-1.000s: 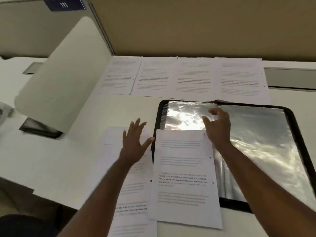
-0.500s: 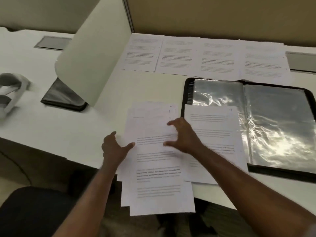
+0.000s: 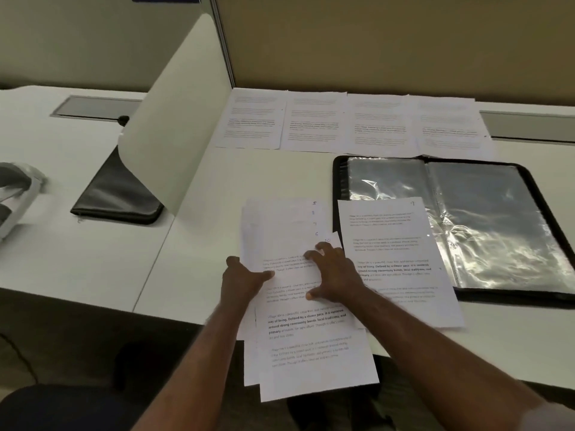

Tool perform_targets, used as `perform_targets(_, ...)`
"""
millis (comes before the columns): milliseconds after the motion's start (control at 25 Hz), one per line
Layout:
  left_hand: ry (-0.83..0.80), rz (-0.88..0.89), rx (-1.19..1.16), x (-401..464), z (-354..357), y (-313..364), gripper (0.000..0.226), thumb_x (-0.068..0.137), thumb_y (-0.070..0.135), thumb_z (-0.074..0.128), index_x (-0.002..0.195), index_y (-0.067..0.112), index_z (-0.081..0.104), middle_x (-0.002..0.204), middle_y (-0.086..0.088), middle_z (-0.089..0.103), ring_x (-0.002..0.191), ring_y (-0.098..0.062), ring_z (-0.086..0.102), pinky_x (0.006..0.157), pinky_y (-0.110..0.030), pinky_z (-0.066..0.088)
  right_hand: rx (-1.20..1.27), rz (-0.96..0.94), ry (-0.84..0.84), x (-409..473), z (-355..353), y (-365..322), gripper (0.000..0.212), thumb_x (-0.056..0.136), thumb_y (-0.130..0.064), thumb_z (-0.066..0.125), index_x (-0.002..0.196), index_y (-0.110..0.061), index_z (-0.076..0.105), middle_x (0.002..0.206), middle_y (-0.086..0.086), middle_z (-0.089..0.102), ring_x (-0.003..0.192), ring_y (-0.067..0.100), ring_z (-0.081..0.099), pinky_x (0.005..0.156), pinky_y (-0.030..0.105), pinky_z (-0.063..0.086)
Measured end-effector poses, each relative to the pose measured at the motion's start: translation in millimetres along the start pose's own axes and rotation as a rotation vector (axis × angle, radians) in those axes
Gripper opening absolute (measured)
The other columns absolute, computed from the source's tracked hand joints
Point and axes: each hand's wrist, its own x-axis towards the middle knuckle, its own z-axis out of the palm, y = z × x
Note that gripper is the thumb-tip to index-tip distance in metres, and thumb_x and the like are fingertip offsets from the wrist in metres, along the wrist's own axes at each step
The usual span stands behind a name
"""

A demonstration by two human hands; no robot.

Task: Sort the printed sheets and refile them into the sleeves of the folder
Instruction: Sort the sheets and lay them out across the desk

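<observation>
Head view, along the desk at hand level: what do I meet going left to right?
Black pouch → left hand → fanned stack of sheets → right hand → single sheet → open folder.

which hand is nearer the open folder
Right. The right hand presses on the fanned stack of sheets just left of the folder; the left hand holds the stack's far left edge.
</observation>
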Motion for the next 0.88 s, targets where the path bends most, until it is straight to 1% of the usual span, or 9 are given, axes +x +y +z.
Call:
perform_targets(80,-0.043,0.041,-0.056,0.7,-1.2,-4.6,0.053,0.072,0.021,0.084,0.116,0.006,0.060,0.109,-0.004,0.067,0.089,-0.021,0.065,0.073,-0.031,0.052,0.001,0.009,0.006,-0.9,0.7,0.5,0.093,0.063,-0.048,0.083,0.141,-0.033,0.036,0.154,-0.002,0.021,0.136,0.022,0.025,0.109,0.038,0.029)
perform_targets(160,-0.105,0.070,-0.111,1.0,-2.0,-9.3,0.037,0.074,0.017,0.081,0.109,0.010,0.069,0.104,-0.006,0.073,0.084,-0.021,0.070,0.076,-0.036,0.058,-0.002,0.009,-0.003,-1.2,0.5,1.6,0.092,0.065,-0.048,0.082,0.143,-0.031,0.035,0.155,-0.002,0.020,0.138,0.021,0.024,0.111,0.039,0.027)
perform_targets(240,-0.111,0.085,-0.131,1.8,-3.1,-12.1,0.030,0.076,0.016,0.080,0.104,0.010,0.070,0.099,-0.007,0.074,0.080,-0.022,0.071,0.073,-0.038,0.059,-0.017,-0.026,-0.002,-4.1,-0.6,2.1,0.091,0.069,-0.047,0.080,0.144,-0.029,0.033,0.155,-0.001,0.020,0.139,0.021,0.024,0.112,0.039,0.028)
perform_targets(320,-0.086,0.114,-0.123,2.2,-6.0,-12.6,0.026,0.078,0.015,0.079,0.101,0.009,0.069,0.097,-0.007,0.073,0.077,-0.021,0.070,0.065,-0.032,0.056,0.006,-0.092,0.069,-10.2,-0.1,4.1,0.082,0.074,-0.045,0.076,0.144,-0.027,0.036,0.154,0.000,0.026,0.137,0.021,0.029,0.111,0.040,0.032)
perform_targets(400,-0.079,0.128,-0.129,4.7,-10.8,-12.4,0.024,0.079,0.014,0.078,0.101,0.010,0.069,0.096,-0.007,0.073,0.077,-0.021,0.070,0.065,-0.032,0.056,0.075,-0.120,0.210,-18.8,-1.1,10.3,0.070,0.080,-0.044,0.073,0.139,-0.025,0.043,0.149,0.000,0.034,0.134,0.019,0.035,0.108,0.038,0.036)
perform_targets(600,-0.075,0.071,-0.245,33.4,-37.8,-5.7,0.032,0.076,0.013,0.081,0.105,0.008,0.068,0.098,-0.012,0.073,0.083,-0.032,0.071,0.080,-0.050,0.059,0.232,0.012,0.390,-30.8,-17.4,43.3,0.054,0.082,-0.037,0.072,0.129,-0.019,0.053,0.135,-0.001,0.045,0.122,0.016,0.045,0.101,0.032,0.042)
perform_targets(680,-0.075,0.080,-0.300,49.7,-49.3,8.5,0.033,0.076,0.010,0.081,0.105,0.005,0.068,0.099,-0.013,0.073,0.082,-0.031,0.071,0.078,-0.047,0.059,0.305,0.073,0.452,-32.1,-24.3,60.7,0.051,0.080,-0.033,0.074,0.126,-0.020,0.055,0.131,-0.002,0.047,0.119,0.015,0.047,0.099,0.036,0.046)
perform_targets(800,-0.092,0.114,-0.270,77.0,-59.0,36.1,0.030,0.078,0.007,0.078,0.106,0.006,0.068,0.097,-0.011,0.071,0.076,-0.024,0.070,0.066,-0.032,0.057,0.369,0.141,0.513,-34.3,-31.0,83.1,0.049,0.078,-0.027,0.077,0.122,-0.022,0.055,0.127,-0.001,0.048,0.113,0.017,0.052,0.095,0.042,0.050)
perform_targets(880,-0.128,0.110,-0.251,98.2,-58.5,50.9,0.034,0.076,0.006,0.079,0.108,0.004,0.069,0.102,-0.014,0.072,0.081,-0.029,0.071,0.075,-0.040,0.059,0.374,0.157,0.543,-34.9,-33.9,94.5,0.049,0.078,-0.025,0.077,0.122,-0.021,0.055,0.126,0.000,0.048,0.111,0.018,0.053,0.095,0.044,0.050)
